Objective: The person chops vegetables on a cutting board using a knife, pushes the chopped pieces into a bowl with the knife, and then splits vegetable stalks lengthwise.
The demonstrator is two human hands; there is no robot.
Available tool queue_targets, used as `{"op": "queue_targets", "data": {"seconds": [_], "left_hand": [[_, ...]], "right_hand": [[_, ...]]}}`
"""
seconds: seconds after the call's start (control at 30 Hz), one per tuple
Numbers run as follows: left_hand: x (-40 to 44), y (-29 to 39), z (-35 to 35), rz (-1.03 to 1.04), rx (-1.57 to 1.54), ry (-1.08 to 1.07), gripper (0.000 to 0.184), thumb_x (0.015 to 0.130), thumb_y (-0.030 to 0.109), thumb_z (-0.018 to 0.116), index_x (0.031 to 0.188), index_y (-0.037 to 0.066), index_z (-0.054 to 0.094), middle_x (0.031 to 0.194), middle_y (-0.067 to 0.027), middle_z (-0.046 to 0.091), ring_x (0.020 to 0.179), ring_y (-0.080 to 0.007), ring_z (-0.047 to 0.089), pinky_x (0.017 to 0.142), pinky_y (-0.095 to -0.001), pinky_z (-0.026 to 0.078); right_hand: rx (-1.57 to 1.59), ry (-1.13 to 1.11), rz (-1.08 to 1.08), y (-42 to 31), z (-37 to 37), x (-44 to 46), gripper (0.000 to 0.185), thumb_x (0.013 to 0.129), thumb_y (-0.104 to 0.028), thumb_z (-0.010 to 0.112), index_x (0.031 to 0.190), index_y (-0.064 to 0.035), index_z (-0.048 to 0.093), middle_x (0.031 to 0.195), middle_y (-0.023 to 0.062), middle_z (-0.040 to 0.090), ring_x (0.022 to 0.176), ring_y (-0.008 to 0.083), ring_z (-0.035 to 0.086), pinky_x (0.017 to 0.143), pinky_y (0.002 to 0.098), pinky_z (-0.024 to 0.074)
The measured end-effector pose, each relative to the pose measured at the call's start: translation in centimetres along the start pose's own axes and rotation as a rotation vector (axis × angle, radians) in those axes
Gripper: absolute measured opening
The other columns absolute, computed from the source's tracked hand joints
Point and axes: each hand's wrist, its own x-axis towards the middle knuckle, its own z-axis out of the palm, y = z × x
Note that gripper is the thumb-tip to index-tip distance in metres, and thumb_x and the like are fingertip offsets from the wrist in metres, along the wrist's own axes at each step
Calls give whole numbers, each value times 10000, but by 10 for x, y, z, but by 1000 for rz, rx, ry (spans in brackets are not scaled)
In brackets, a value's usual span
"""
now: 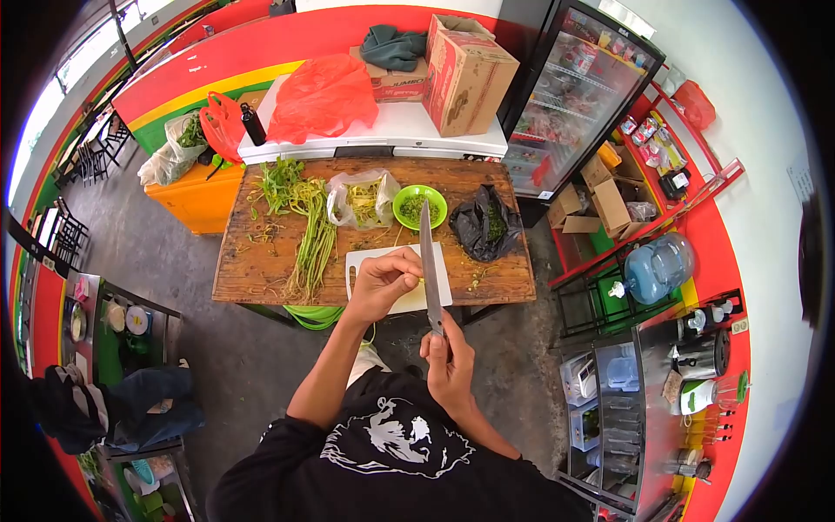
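My right hand (449, 364) is wrapped round the handle of a large knife (430, 261), its long blade pointing up and away from me. Close beside the blade, my left hand (384, 283) is closed in a pinch; a tiny yellowish-green bit shows at its fingertips, too small to name. Below both hands lies a white cutting board (445, 277) at the table's front edge. Beyond the knife tip stands a green bowl (441, 209) with chopped greens in it. Left of the board, long-stemmed leafy greens (313, 252) are spread on the wooden table (248, 235).
A clear plastic bag (341, 205) with greens and a black plastic bag (470, 230) flank the bowl. Behind the table, a white chest (391, 143) bears cardboard boxes (470, 83) and a red bag (322, 97). A glass-door fridge (574, 104) stands at back right.
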Motion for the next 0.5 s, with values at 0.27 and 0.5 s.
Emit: {"op": "queue_targets", "data": {"seconds": [0.27, 0.5], "left_hand": [[6, -10, -3, -54, -113, 18, 111, 913, 94, 675, 956, -8, 672, 910, -49, 585, 806, -102, 538, 705, -240, 451], [5, -9, -13, -101, -21, -67, 106, 906, 96, 684, 939, -5, 683, 918, -48, 602, 805, -95, 538, 708, -234, 436]], "right_hand": [[-9, 26, 28, 3, 1, 0, 395, 1014, -107, 460, 1382, 35, 453, 695, 38, 570, 537, 39, 423, 490, 203, 339], [20, 61, 86, -1, 3, 6, 385, 985, -72, 499, 1346, 62, 504, 668, 30, 532, 594, 81, 502, 532, 232, 403]]}}
